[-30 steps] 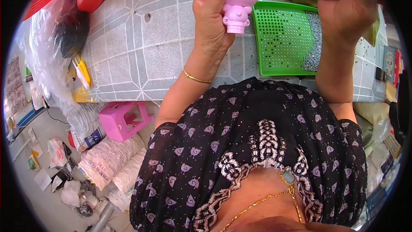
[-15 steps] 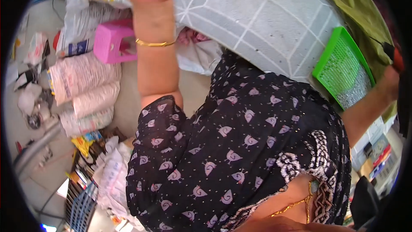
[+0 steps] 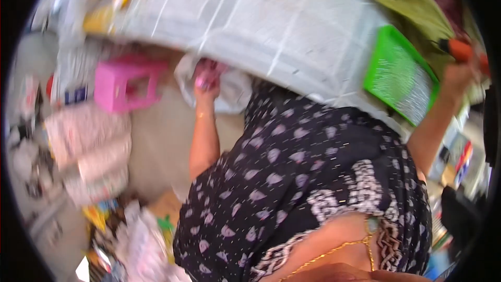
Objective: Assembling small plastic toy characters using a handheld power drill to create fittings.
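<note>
My left hand [image 3: 207,90] is lowered off the table's near edge, at the mouth of a white sack [image 3: 235,91] with pink pieces in it. Its fingers are closed around a small pink piece [image 3: 206,77], though motion blurs the details. At the far right my right hand [image 3: 460,79] grips an orange electric screwdriver [image 3: 462,49], whose black tip points left. Beside that forearm a green tray [image 3: 377,65] rests on the table's right end, with many small silvery pieces [image 3: 416,82] inside.
The grey tiled tabletop [image 3: 250,15] spans the top. Olive cloth [image 3: 399,0] lies at its right end. A pink stool [image 3: 112,86] stands on the floor left of the sack. Stacked pale sacks [image 3: 88,136] and a heap of plastic bags [image 3: 146,240] lie farther left and lower.
My left hand has gone from above the table down to the white sack. My right hand has shifted slightly left, bringing more of the orange screwdriver into view. The whole view has shifted.
</note>
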{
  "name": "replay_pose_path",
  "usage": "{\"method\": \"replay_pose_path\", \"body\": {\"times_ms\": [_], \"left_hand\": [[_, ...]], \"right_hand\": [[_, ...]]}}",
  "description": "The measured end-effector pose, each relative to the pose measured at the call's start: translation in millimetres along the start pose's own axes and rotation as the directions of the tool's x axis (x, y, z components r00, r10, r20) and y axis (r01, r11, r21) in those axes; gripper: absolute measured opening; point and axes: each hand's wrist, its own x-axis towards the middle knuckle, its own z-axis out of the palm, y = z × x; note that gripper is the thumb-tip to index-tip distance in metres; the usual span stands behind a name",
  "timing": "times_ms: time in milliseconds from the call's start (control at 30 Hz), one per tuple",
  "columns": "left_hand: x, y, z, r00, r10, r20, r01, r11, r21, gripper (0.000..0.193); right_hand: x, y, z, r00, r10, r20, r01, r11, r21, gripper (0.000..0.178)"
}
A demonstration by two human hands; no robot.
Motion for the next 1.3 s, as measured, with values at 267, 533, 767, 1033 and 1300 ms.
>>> {"method": "replay_pose_path", "body": {"times_ms": [267, 533, 767, 1033, 1300], "left_hand": [[28, 31, -21, 0.890, -0.241, -0.387, 0.226, 0.970, -0.084, 0.057], [54, 103, -22, 0.639, -0.473, -0.607, 0.073, 0.822, -0.564, 0.037], [35, 219, 43, 0.584, -0.136, -0.800, -0.135, 0.956, -0.261, 0.042], [10, 280, 96, 0.659, 0.167, -0.733, -0.346, 0.933, -0.099, 0.038], [-1, 366, 150, 0.625, 0.531, -0.572, -0.512, 0.832, 0.212, 0.038]], "right_hand": [[-19, -125, -5, 0.839, 0.545, -0.015, -0.542, 0.837, 0.081, 0.054], [-33, -167, -78, 0.693, 0.605, 0.393, -0.573, 0.792, -0.209, 0.024], [39, -46, 13, 0.918, 0.343, 0.198, -0.243, 0.882, -0.403, 0.029], [51, 71, 112, 0.928, 0.337, 0.159, -0.087, 0.611, -0.787, 0.087], [56, 70, 89, 0.876, 0.469, 0.113, -0.370, 0.803, -0.468, 0.085]]}}
